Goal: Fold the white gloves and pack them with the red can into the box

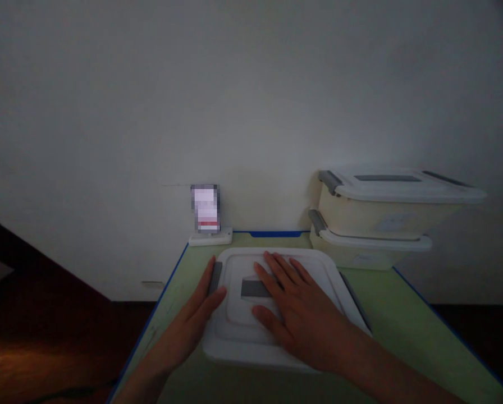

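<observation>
A white storage box with a lid (277, 348) rests on the green table in front of me. My right hand (296, 308) lies flat on the lid, fingers spread, partly over the grey strip (252, 288) in its middle. At the box's left side, my left hand (196, 314) has its fingers stretched along the grey latch (215, 277). Its thumb touches the lid's edge, and its lower fingers are hidden. Another grey latch (355, 300) shows along the right side. The box's body is mostly hidden beneath the lid.
Two similar lidded boxes, the upper box (386, 216) and the lower box (356, 255), are stacked at the table's back right. A phone (206, 207) with a blurred screen stands on a white base (211, 238) at the back left. Behind the blue-edged table (407, 336) is a pale wall (251, 101).
</observation>
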A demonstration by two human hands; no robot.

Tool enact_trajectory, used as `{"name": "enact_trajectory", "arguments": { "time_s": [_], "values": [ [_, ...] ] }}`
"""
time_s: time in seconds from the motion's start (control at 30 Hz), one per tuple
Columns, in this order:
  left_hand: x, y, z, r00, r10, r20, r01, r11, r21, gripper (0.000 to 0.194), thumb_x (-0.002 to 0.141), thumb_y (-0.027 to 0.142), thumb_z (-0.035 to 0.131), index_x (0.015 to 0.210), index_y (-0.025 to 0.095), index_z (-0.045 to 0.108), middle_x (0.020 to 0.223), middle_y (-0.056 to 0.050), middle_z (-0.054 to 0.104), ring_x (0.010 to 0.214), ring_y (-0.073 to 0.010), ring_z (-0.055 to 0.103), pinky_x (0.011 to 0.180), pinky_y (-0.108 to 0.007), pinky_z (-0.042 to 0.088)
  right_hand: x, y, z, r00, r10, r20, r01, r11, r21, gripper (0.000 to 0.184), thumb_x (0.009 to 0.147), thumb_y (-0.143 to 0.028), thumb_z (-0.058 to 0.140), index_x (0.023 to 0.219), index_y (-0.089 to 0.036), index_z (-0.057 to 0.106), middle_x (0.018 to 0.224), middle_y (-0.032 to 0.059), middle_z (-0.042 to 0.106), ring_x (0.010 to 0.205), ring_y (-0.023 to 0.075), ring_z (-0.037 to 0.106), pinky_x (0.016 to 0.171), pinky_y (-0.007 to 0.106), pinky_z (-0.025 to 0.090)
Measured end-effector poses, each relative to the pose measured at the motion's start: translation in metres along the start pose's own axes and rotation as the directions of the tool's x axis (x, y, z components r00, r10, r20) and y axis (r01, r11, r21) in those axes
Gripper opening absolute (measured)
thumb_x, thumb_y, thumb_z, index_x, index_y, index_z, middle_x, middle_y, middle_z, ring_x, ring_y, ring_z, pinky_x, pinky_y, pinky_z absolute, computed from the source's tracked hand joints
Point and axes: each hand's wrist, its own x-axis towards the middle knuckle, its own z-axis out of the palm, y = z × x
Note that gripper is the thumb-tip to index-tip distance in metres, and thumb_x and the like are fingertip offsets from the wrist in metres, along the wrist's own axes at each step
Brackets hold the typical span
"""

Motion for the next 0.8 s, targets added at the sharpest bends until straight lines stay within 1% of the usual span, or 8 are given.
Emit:
{"name": "enact_trajectory", "arguments": {
  "time_s": [0.13, 0.23, 0.3, 0.43, 0.53, 0.63, 0.73, 0.8],
  "values": [
    [0.001, 0.009, 0.003, 1.0, -0.003, 0.009, 0.003, 1.0, 0.009, 0.067, 0.073, 0.046, 0.058, 0.133, 0.03, 0.033, 0.145, 0.004, 0.019, 0.134, -0.0213, 0.009, 0.109, -0.036, 0.002, 0.003, -0.001, -0.001, 1.0, 0.007, 0.022, -0.008, 1.0, 0.01, 0.061, 0.086, -0.051, 0.029, 0.135, -0.015, 0.031, 0.143, 0.0113, 0.023, 0.132, 0.0296, 0.016, 0.106, 0.052, 0.014],
    [0.003, 0.007, 0.009, 0.998, -0.057, 0.0, 0.056, 0.972, -0.227, 0.063, 0.075, 0.045, 0.055, 0.132, 0.03, 0.034, 0.144, 0.001, 0.026, 0.132, -0.0247, 0.021, 0.108, -0.038, 0.016, 0.003, 0.004, -0.006, 0.999, -0.011, 0.035, 0.008, 0.998, 0.07, 0.062, 0.086, -0.049, 0.034, 0.136, -0.012, 0.029, 0.143, 0.0119, 0.025, 0.132, 0.0277, 0.018, 0.107, 0.049, 0.015],
    [0.004, 0.003, 0.015, 0.997, -0.072, -0.019, 0.056, 0.897, -0.439, 0.062, 0.076, 0.043, 0.053, 0.132, 0.027, 0.035, 0.14, -0.002, 0.035, 0.126, -0.0279, 0.033, 0.103, -0.039, 0.029, -0.001, 0.013, -0.013, 0.999, -0.032, 0.002, 0.031, 0.986, 0.165, 0.062, 0.085, -0.046, 0.04, 0.136, -0.013, 0.028, 0.141, 0.0109, 0.029, 0.13, 0.0241, 0.025, 0.107, 0.045, 0.022],
    [0.009, -0.007, 0.023, 0.998, -0.054, -0.037, 0.016, 0.741, -0.672, 0.051, 0.075, 0.038, 0.051, 0.122, 0.019, 0.05, 0.128, -0.003, 0.051, 0.12, -0.0274, 0.042, 0.1, -0.035, 0.034, -0.019, 0.044, -0.025, 0.976, 0.047, -0.214, 0.019, 0.954, 0.298, 0.041, 0.084, -0.039, 0.045, 0.122, -0.023, 0.049, 0.13, 0.006, 0.047, 0.121, 0.021, 0.041, 0.103, 0.042, 0.031],
    [0.022, -0.017, 0.023, 1.0, -0.011, -0.013, -0.001, 0.688, -0.726, 0.041, 0.074, 0.037, 0.052, 0.112, 0.022, 0.058, 0.121, 0.001, 0.057, 0.121, -0.0251, 0.041, 0.102, -0.032, 0.032, -0.034, 0.071, -0.021, 0.869, 0.262, -0.42, -0.069, 0.904, 0.421, 0.034, 0.081, -0.039, 0.05, 0.111, -0.024, 0.057, 0.126, 0.0059, 0.051, 0.118, 0.0231, 0.044, 0.103, 0.044, 0.028],
    [0.042, -0.023, 0.023, 0.996, 0.083, 0.037, -0.029, 0.679, -0.733, 0.04, 0.075, 0.038, 0.049, 0.111, 0.022, 0.058, 0.119, 0.001, 0.059, 0.123, -0.0238, 0.039, 0.103, -0.031, 0.03, -0.043, 0.091, -0.002, 0.726, 0.566, -0.391, -0.116, 0.661, 0.742, 0.035, 0.078, -0.048, 0.05, 0.102, -0.023, 0.06, 0.119, 0.0068, 0.057, 0.114, 0.0251, 0.048, 0.1, 0.044, 0.031],
    [0.06, -0.02, 0.024, 0.99, 0.097, 0.102, 0.001, 0.722, -0.692, 0.047, 0.077, 0.044, 0.045, 0.116, 0.02, 0.054, 0.115, -0.002, 0.062, 0.12, -0.0255, 0.042, 0.102, -0.035, 0.031, -0.043, 0.098, 0.023, 0.691, 0.707, -0.149, -0.003, 0.209, 0.978, 0.042, 0.073, -0.056, 0.052, 0.097, -0.023, 0.062, 0.106, 0.0048, 0.065, 0.107, 0.0255, 0.054, 0.095, 0.042, 0.037],
    [0.071, -0.011, 0.023, 0.984, 0.1, 0.145, 0.003, 0.814, -0.581, 0.054, 0.077, 0.05, 0.041, 0.119, 0.018, 0.052, 0.113, -0.005, 0.062, 0.117, -0.0279, 0.046, 0.099, -0.038, 0.034, -0.04, 0.098, 0.035, 0.69, 0.723, 0.02, 0.053, -0.078, 0.996, 0.04, 0.067, -0.056, 0.057, 0.088, -0.023, 0.065, 0.094, 0.0027, 0.07, 0.1, 0.0262, 0.058, 0.092, 0.041, 0.04]
  ]
}}
